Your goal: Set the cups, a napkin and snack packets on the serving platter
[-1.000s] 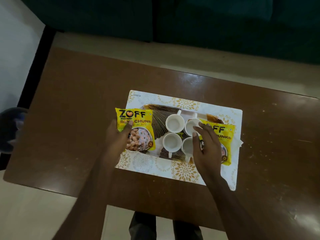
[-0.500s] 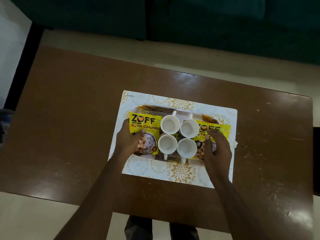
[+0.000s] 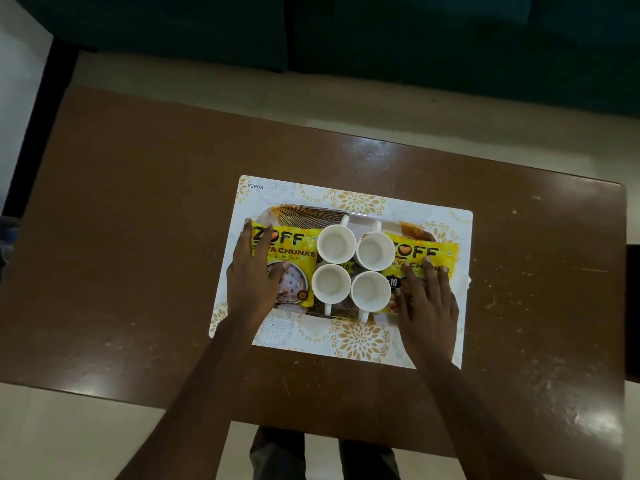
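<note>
A striped serving platter [image 3: 311, 212] lies on a white and gold placemat [image 3: 356, 341]. Several white cups [image 3: 336, 243] stand empty in a square at its middle. A yellow snack packet [image 3: 294, 249] lies on the platter's left end, and my left hand [image 3: 252, 275] rests flat on it with fingers stretched along its left edge. A second yellow packet [image 3: 441, 252] lies on the right end under the spread fingers of my right hand [image 3: 429, 299]. A white napkin corner [image 3: 465, 282] sticks out from under the right packet.
The placemat sits in the middle of a brown wooden table [image 3: 138, 237]. A dark teal sofa [image 3: 415, 46] stands beyond the far edge, across a strip of pale floor. My legs show below the near edge.
Both packets have moved inward onto the platter, against the cups. My hands followed them and now lie flatter on top.
</note>
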